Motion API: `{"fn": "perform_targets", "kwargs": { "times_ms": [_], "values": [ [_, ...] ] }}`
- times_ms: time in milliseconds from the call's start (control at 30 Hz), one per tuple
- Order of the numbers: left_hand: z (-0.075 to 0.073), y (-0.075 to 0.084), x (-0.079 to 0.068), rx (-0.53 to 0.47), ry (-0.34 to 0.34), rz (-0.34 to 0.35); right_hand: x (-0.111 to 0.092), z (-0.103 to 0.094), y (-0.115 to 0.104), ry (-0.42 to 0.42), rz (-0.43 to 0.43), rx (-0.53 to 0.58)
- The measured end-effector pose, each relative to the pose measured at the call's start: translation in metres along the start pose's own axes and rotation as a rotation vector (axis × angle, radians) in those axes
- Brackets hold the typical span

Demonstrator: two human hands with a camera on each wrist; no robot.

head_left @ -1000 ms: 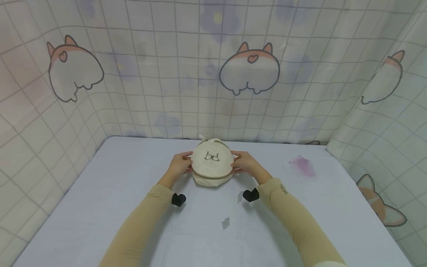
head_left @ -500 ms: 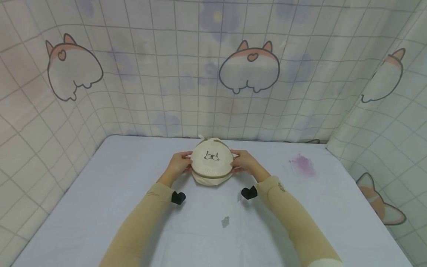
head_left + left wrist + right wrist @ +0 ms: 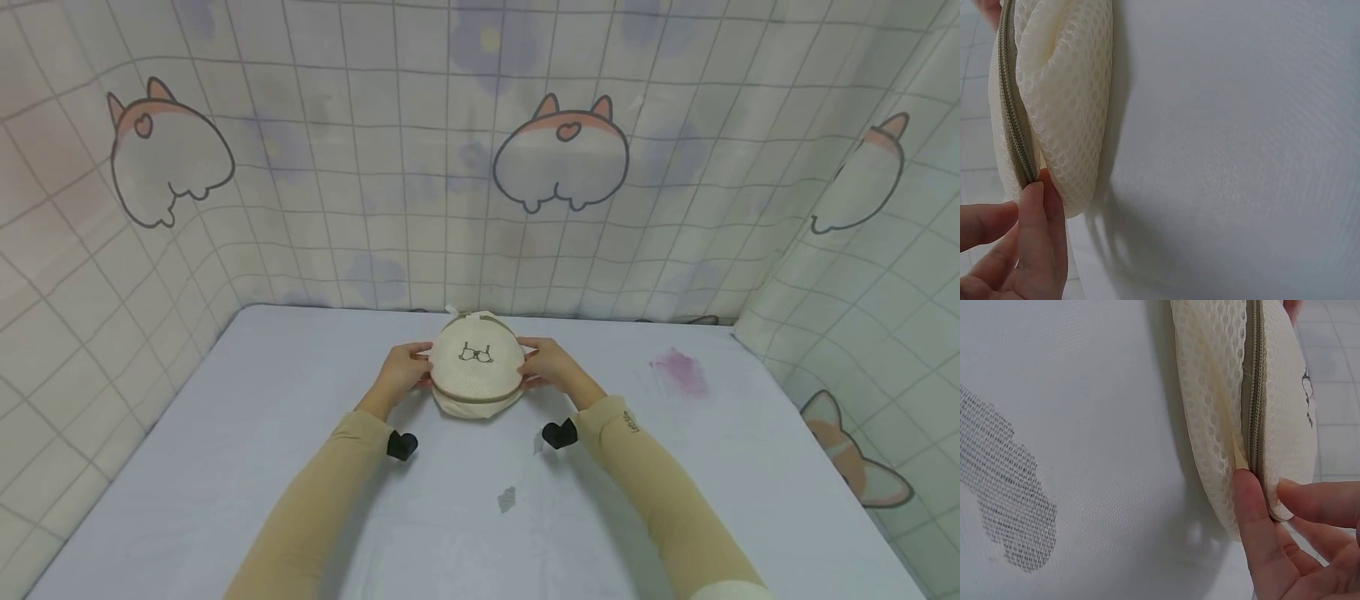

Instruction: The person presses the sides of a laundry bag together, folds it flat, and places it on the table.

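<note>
Head view showed us the round cream pouch [image 3: 477,367] near the far edge of the bench [image 3: 255,450]; we saw the left hand [image 3: 399,372] and right hand [image 3: 555,365] whose fingers pinched its opposite sides, beside the zipper [image 3: 1255,381].

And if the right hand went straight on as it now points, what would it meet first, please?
The cream bag: the right hand pinches its edge by the zipper. What it would meet beyond the bag is hard to judge.
</note>
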State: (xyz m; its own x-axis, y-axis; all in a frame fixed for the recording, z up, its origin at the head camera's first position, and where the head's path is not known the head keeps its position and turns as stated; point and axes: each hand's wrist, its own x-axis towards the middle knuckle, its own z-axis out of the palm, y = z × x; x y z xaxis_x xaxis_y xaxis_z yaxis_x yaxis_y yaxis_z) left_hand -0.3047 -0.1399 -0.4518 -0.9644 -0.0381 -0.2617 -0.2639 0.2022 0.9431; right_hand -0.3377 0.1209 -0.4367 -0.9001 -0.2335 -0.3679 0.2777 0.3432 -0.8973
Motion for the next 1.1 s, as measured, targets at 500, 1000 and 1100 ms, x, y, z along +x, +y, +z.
{"fn": "perform_targets", "kwargs": {
  "times_ms": [500, 1000, 1100],
  "values": [
    [0.000, 0.007, -0.002, 0.055, 0.004, -0.028, 0.001, 0.000, -0.004, 0.000, -0.016, -0.055],
    [0.000, 0.014, -0.004, 0.138, 0.009, 0.015, -0.009, -0.001, -0.010, -0.028, -0.038, -0.117],
    [0.001, 0.014, -0.002, 0.156, 0.008, 0.023, -0.008, -0.002, -0.009, -0.022, -0.040, -0.151]
  ]
}}
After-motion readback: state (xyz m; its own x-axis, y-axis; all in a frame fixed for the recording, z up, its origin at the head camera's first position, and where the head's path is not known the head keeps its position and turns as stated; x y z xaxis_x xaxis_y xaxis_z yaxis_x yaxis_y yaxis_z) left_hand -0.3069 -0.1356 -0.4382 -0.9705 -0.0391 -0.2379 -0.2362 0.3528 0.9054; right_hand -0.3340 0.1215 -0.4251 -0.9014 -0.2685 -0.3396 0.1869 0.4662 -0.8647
